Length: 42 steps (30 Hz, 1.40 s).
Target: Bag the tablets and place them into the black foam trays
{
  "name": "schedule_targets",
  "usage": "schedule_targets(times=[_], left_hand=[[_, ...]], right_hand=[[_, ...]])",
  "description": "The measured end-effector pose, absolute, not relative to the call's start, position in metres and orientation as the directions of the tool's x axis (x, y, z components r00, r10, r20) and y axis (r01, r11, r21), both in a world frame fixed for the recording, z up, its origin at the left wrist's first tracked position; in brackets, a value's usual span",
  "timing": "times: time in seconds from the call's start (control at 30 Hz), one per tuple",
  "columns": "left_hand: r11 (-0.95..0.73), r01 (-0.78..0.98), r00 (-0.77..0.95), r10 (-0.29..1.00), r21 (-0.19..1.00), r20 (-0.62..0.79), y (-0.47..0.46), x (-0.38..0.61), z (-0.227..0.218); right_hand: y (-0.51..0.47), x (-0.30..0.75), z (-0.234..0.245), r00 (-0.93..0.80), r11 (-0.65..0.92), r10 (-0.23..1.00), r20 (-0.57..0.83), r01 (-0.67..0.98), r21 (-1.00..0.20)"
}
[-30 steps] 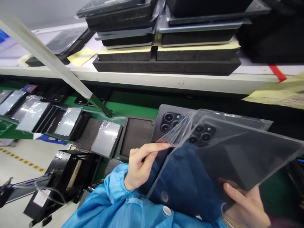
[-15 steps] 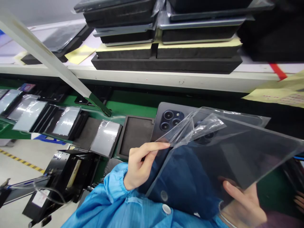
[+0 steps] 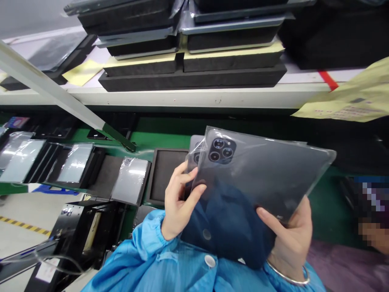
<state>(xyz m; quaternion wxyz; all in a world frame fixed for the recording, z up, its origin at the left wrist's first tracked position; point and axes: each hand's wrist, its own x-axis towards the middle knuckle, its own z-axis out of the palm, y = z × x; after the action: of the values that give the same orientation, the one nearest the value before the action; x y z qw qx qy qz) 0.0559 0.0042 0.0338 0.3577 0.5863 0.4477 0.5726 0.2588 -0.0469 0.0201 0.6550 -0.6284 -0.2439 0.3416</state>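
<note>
I hold a dark grey tablet (image 3: 261,174) in a clear plastic bag, back side up, its three-lens camera cluster (image 3: 221,149) at the upper left. My left hand (image 3: 179,198) grips the tablet's left edge, fingers curled against the bag. My right hand (image 3: 288,239), with a bangle on the wrist, supports the lower right edge from below, thumb pressed on the back. A second tablet edge peeks out behind the left side. The glossy back reflects my blue coat.
An empty black foam tray (image 3: 165,172) lies on the green conveyor (image 3: 158,138), with bagged tablets in trays (image 3: 130,180) further left. Stacked foam trays (image 3: 194,61) fill the white shelf above. A yellow paper (image 3: 349,101) hangs at right. A slanted metal bar (image 3: 60,97) crosses left.
The loose bag flap my left hand was pinching now lies flat over the tablet. The tablet has swung upright and nearer, and my right hand has shifted up along its lower edge.
</note>
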Motion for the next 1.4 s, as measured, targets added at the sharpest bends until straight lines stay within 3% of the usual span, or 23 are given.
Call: schedule_targets(times=[0.2, 1.13, 1.23, 1.4], left_hand=[[-0.51, 0.176, 0.019, 0.857, 0.842, 0.515, 0.005, 0.053, 0.032], [-0.564, 0.166, 0.119, 0.826, 0.809, 0.551, 0.005, 0.049, 0.04], [-0.502, 0.034, 0.182, 0.853, 0.864, 0.489, 0.007, 0.045, 0.036], [-0.128, -0.143, 0.098, 0.985, 0.981, 0.142, 0.013, 0.03, 0.005]], right_hand=[[-0.049, 0.257, 0.021, 0.652, -0.021, 0.752, -0.095, -0.12, -0.993], [-0.048, 0.257, 0.023, 0.638, 0.006, 0.768, -0.065, -0.109, -0.994], [-0.049, 0.254, 0.019, 0.589, 0.013, 0.808, -0.015, -0.044, -0.999], [-0.05, 0.251, -0.005, 0.453, 0.234, 0.855, 0.253, 0.099, -0.967]])
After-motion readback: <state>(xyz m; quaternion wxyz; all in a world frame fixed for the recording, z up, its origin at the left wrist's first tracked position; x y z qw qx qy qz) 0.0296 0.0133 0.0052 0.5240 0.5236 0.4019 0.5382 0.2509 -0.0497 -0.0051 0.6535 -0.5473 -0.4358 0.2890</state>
